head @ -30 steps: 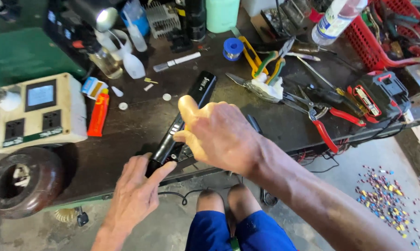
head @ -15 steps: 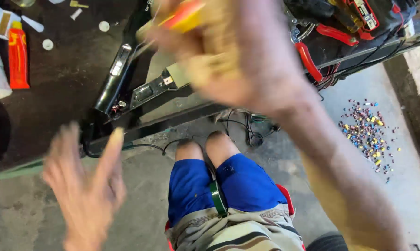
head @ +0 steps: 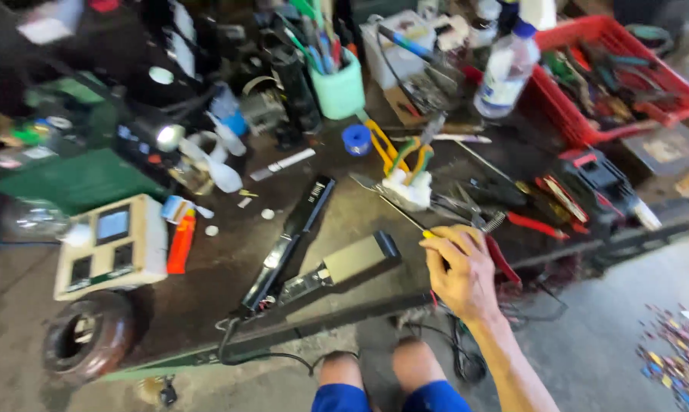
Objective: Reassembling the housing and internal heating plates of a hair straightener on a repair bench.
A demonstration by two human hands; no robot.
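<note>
Head view, looking down on a cluttered workshop tabletop (head: 230,259). The right hand (head: 460,273) enters from the lower right, forearm rising diagonally from the bottom edge, wrist nearly straight, back of the hand turned toward the camera. Its fingers are curled together and clamped on the yellow handle of a screwdriver (head: 417,226), whose thin shaft runs up and to the left over the tabletop, its tip ending near a white connector block (head: 409,191) with yellow and green wires. The hand lies at the near edge of the tabletop, just beside red-handled pliers (head: 531,225). The left hand is out of view.

To the left of the right hand, a disassembled black hair straightener (head: 295,229) lies on the tabletop, well apart from the fingers: one long black arm runs diagonally, and a second arm with a flat grey plate (head: 356,258) branches off toward the hand. Farther left stand a cream voltage stabiliser box (head: 112,244), an orange utility knife (head: 180,240) and a small rubber tyre (head: 85,336). Behind are a mint-green cup (head: 338,91) of pens and tools, a clear plastic bottle (head: 506,72) and a red basket (head: 588,114). The person's knees in blue shorts (head: 390,397) show below the tabletop.
</note>
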